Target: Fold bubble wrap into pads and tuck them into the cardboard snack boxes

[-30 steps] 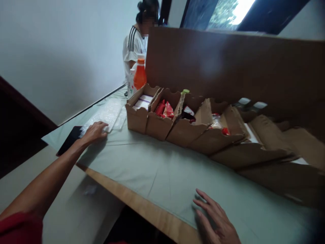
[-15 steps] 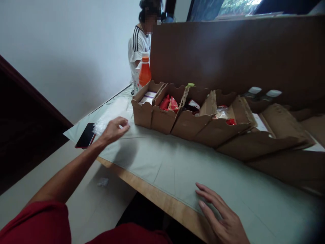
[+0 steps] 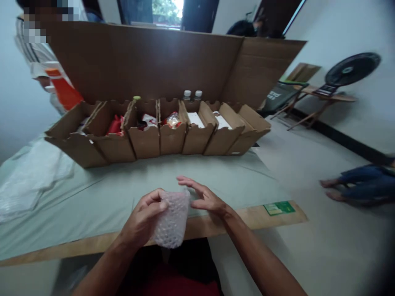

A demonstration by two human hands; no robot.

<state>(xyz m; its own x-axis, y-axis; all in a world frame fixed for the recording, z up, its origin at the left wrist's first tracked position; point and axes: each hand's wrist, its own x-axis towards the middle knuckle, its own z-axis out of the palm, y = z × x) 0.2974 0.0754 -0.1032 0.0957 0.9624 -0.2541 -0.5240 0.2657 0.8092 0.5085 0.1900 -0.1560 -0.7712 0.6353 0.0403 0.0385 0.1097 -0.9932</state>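
You have one bubble-wrap pouch [image 3: 173, 224] up in front of you, over the near edge of the table [image 3: 222, 168]. Your left hand [image 3: 143, 216] has it by its upper left side, the grip closed with the thumb over the front. Your right hand [image 3: 208, 201] has its grip spread at the pouch's upper right edge; whether it touches, you cannot tell. Ahead of you stand seven cardboard bins [image 3: 171, 142] in one row. The second from the left has red packets [image 3: 115, 125], and the fifth and sixth show one white item [image 3: 195, 119] each. Two white-capped bottles [image 3: 187, 95] stand behind the row, and one orange bottle [image 3: 63, 90] beyond its left end. To your left lies one pile of bubble wrap [image 3: 31, 181], its sheets too blurred to count.
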